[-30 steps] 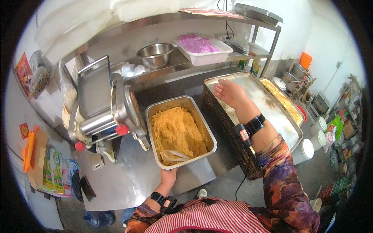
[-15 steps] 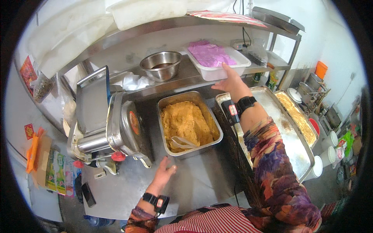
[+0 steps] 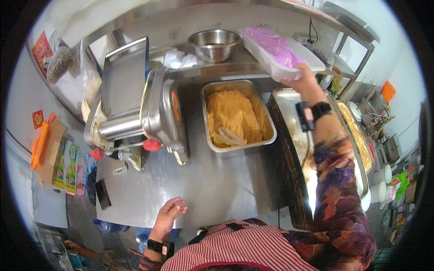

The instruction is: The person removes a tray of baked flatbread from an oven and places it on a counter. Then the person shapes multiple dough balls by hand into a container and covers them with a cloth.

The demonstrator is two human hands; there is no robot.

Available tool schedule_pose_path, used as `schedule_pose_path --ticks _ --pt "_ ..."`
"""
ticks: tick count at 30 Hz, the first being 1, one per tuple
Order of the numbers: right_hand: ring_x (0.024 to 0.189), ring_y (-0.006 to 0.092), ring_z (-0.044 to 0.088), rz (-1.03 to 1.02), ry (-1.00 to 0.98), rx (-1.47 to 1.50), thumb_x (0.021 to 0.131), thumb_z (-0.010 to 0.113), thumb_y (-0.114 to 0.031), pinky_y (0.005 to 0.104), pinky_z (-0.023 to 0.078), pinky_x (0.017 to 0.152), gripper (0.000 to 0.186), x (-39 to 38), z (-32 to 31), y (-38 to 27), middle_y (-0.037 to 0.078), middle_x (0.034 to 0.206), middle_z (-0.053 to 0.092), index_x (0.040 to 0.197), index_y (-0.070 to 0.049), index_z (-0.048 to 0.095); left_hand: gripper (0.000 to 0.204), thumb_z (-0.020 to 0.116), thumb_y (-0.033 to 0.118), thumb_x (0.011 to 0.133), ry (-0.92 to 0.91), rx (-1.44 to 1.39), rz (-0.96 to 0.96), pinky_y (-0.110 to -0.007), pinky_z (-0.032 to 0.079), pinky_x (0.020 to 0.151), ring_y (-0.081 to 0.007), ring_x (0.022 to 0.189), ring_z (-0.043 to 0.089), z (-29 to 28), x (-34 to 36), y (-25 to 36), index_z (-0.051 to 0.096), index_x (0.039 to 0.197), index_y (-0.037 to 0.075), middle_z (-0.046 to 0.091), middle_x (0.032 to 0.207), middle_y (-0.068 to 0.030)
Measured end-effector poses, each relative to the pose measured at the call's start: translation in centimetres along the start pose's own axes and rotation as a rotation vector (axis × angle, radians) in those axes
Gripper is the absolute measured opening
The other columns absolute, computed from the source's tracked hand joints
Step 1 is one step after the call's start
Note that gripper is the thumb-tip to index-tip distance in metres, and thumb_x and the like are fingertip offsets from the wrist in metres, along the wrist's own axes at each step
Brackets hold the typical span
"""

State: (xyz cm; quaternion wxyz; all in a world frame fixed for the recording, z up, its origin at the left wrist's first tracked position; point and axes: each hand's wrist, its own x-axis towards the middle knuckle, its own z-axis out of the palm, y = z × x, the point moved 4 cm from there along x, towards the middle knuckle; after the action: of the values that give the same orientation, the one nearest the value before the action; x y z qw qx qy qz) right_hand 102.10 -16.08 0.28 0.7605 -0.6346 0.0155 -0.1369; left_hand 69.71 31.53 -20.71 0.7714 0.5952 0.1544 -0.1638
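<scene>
My right hand (image 3: 304,82) is closed on the near edge of a white plastic tub (image 3: 271,64) on the shelf. Crumpled purple plastic (image 3: 274,46) lies in the tub. Over the front of the steel table hovers my left hand (image 3: 169,216), its fingers loosely bent and apart, holding nothing. Between the hands, farther back, sits a steel pan (image 3: 245,145) of golden-brown crumbly filling (image 3: 235,113). A clear plastic scoop (image 3: 230,137) rests in the filling's near part.
A metal rolling machine (image 3: 129,124) with red knobs stands at the left. Behind the pan, a steel bowl (image 3: 214,53) sits on the shelf (image 3: 217,71). Large baking trays (image 3: 289,119) lie at the right under my forearm. A phone (image 3: 102,194) rests at the table's left edge.
My right hand has gone from reaching over the tub's front to gripping its edge, and the tub now sits tilted askew. My left hand has drawn back toward my body.
</scene>
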Motion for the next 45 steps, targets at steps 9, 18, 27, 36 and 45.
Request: schedule_pose_path --ticks 9,18,27,36,45 --pt "0.116 0.0456 0.048 0.402 0.2 0.308 0.074 0.056 -0.013 0.0611 0.051 0.081 0.055 -19.6 -3.5 -3.8 0.027 0.124 0.047 0.125 0.0 0.038 0.036 0.052 0.012 0.094 -0.264 0.039 0.015 -0.037 0.048 0.091 -0.0255 0.103 0.059 -2.7 0.8 0.3 0.046 0.127 -0.002 0.056 0.12 -0.0154" --pt "0.101 0.0338 0.059 0.407 0.225 0.2 0.064 0.056 -0.012 0.0449 0.05 0.087 0.066 -44.4 -1.9 -4.7 0.02 0.116 0.057 0.126 0.006 0.044 0.054 0.049 0.037 0.095 -0.683 -0.197 0.035 -0.042 0.043 0.097 -0.0278 0.113 0.053 1.6 -0.4 4.4 0.036 0.136 0.004 0.048 0.131 -0.0149" --pt "0.099 0.0273 0.061 0.697 0.041 0.14 0.068 0.058 -0.011 0.0385 0.049 0.089 0.056 -52.4 0.7 6.5 0.017 0.112 0.061 0.121 0.008 0.052 0.052 0.042 0.037 0.097 -0.546 -0.449 -0.279 -0.042 0.038 0.102 -0.0269 0.121 0.048 -2.0 -2.0 -0.5 0.034 0.138 0.006 0.046 0.135 -0.0129" --pt "0.092 0.024 0.061 0.675 0.022 -0.158 0.072 0.052 -0.006 0.0341 0.048 0.081 0.055 -45.5 -1.2 15.3 0.013 0.106 0.062 0.125 0.005 0.048 0.07 0.062 0.016 0.085 -0.333 0.058 0.089 -0.038 0.033 0.105 -0.0277 0.127 0.04 -5.1 -0.3 -4.3 0.024 0.141 0.0 0.043 0.136 -0.0138" --pt "0.115 0.0265 0.053 0.332 0.031 -0.702 0.076 0.056 -0.003 0.0378 0.042 0.097 0.059 -42.1 -0.9 13.8 0.015 0.125 0.053 0.133 -0.001 0.043 0.029 0.064 0.015 0.077 -0.013 1.329 0.675 -0.043 0.048 0.079 -0.0354 0.088 0.058 -2.7 1.1 0.7 0.062 0.104 0.008 0.061 0.089 -0.0132"
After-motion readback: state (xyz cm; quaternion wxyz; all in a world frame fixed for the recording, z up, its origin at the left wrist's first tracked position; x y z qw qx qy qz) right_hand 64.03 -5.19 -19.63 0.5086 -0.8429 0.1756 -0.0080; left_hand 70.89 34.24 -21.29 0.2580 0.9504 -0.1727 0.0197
